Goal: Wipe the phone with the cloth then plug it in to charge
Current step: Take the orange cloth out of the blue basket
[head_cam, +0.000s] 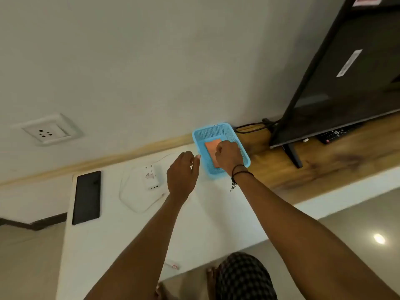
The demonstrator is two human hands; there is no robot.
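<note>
Phone [86, 197] lies flat at the white table's [216, 213] left end, untouched, so I'd say we're at the grab-the-cloth step. The right hand [228, 155] is down in the blue basket [216, 129], fingers clenched on the orange cloth [211, 147]. The left hand [183, 172] hangs loose by the rim, holding nothing. Next the cloth probably has to clear the charger [151, 177] and its cable on the way over.

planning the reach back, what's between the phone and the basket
In the head view, the white charger and its looped cable lie between the phone and the basket, with the left hand beside the basket.
</note>
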